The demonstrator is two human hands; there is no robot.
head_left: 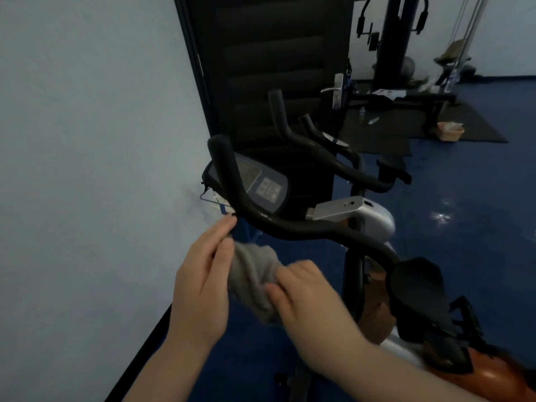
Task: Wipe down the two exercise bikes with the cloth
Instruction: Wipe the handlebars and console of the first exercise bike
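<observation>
A dim gym room with a dark blue floor (464, 256), a pale wall (87, 140) on the left and a black door (269, 68) ahead; weight machines (394, 39) stand at the back. Two exercise bikes sit side by side near the door: the near bike (356, 274), with its display console (261, 184), curved handlebar (290, 227) and black saddle (420, 288), and the far bike (342, 166) just behind it. The grey cloth (255, 277) is bunched between both hands, just below the near handlebar and not touching it. The left hand (203, 285) pinches its upper end, thumb against fingers; the right hand (304, 297) has its fingers curled round the lower part. Judging by this, the cloth is being gathered or folded, not wiping. Nothing shows which surfaces are already clean, so both bikes may well remain to do.
</observation>
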